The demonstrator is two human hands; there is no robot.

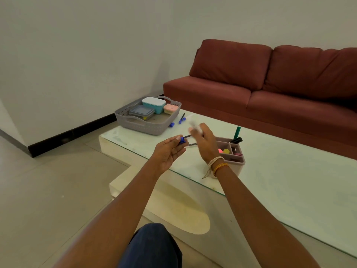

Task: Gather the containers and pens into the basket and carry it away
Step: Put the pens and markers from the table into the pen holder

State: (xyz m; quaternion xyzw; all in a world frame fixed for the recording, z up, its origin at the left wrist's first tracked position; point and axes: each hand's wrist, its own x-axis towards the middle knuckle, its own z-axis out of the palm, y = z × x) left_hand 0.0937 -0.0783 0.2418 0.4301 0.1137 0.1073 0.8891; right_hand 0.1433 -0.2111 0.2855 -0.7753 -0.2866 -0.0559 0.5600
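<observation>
left hand point(170, 151): my fingers pinch a blue cap point(182, 140), held over the table point(270, 171) edge
right hand point(204, 141): grips a white pen point(194, 125), blurred
basket point(148, 118): grey, far corner of the table
containers: teal box point(154, 104), grey box point(141, 112), pink box point(170, 108), all in the basket
loose: black pen point(182, 117) and two blue caps point(171, 124) just beside the basket
organizer point(232, 153): pink, behind my right wrist, holds a green marker point(237, 132)

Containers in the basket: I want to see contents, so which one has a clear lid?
The grey container, front left in the basket; the teal and pink ones have opaque lids.
</observation>
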